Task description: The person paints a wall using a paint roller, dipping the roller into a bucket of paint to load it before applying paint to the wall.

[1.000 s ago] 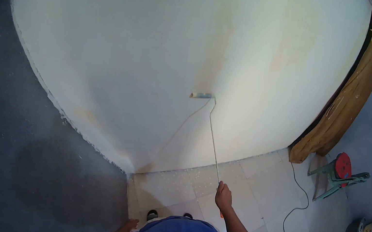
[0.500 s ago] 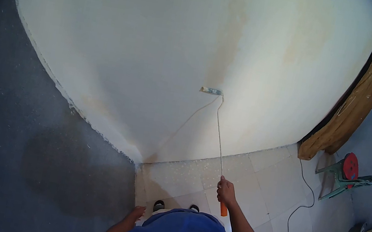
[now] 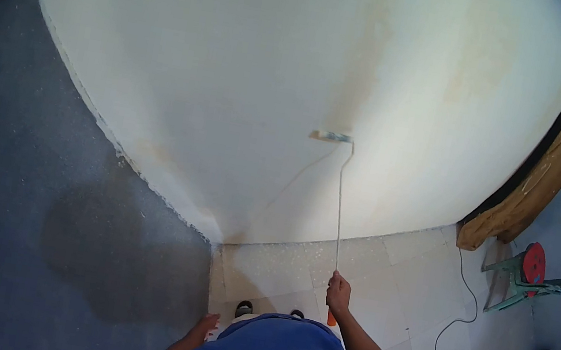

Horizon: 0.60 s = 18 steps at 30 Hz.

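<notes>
My right hand (image 3: 338, 293) is closed around the orange handle of a paint roller (image 3: 341, 200). Its long thin metal rod runs up from my fist to a short roller head (image 3: 332, 137), which looks to be against the white wall (image 3: 237, 79). A tan streak (image 3: 364, 63) shows on the wall just above the head. Down at my left side, my left hand (image 3: 205, 326) hangs with its fingers loosely apart, holding nothing that I can see.
A dark grey wall (image 3: 7, 166) meets the white one at a corner on my left. Pale floor tiles (image 3: 364, 293) lie underfoot. On the right are brown-covered material (image 3: 538, 188), a green stand with a red disc (image 3: 534, 263), and a dark cable (image 3: 445, 336).
The roller head has shifted slightly to the right in view and is a little blurred. The whole view has also shifted slightly. My left hand stays low at my side.
</notes>
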Available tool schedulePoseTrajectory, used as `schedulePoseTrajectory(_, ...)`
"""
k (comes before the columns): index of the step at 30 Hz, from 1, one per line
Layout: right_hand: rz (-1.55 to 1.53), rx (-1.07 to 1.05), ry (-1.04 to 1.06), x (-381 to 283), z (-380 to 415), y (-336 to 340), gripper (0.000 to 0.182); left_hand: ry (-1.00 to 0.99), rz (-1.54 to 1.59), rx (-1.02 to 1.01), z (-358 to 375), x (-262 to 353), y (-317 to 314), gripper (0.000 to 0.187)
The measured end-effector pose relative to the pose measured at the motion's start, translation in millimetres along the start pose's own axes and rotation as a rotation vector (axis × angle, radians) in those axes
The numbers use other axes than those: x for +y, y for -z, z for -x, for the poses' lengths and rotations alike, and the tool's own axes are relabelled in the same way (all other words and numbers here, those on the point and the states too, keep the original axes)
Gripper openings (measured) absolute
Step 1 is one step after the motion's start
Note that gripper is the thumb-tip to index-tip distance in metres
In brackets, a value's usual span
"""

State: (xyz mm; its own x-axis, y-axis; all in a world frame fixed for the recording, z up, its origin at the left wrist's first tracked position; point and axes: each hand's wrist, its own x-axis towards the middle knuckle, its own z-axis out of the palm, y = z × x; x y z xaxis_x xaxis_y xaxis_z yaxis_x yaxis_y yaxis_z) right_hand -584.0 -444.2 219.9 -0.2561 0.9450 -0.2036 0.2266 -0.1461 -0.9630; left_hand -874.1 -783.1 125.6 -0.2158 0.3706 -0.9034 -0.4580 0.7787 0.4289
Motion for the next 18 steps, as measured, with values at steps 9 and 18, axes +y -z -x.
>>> schedulePoseTrajectory(9,0.040,0.011,0.036,10.0,-30.4,16.1,0.047,0.029,-0.034,0.171,-35.3,-44.5,10.0,0.052)
schedulePoseTrajectory(18,0.218,0.076,0.122,-13.6,-28.6,32.7,0.051,0.097,-0.031,0.156,-28.8,-41.7,13.9,0.055)
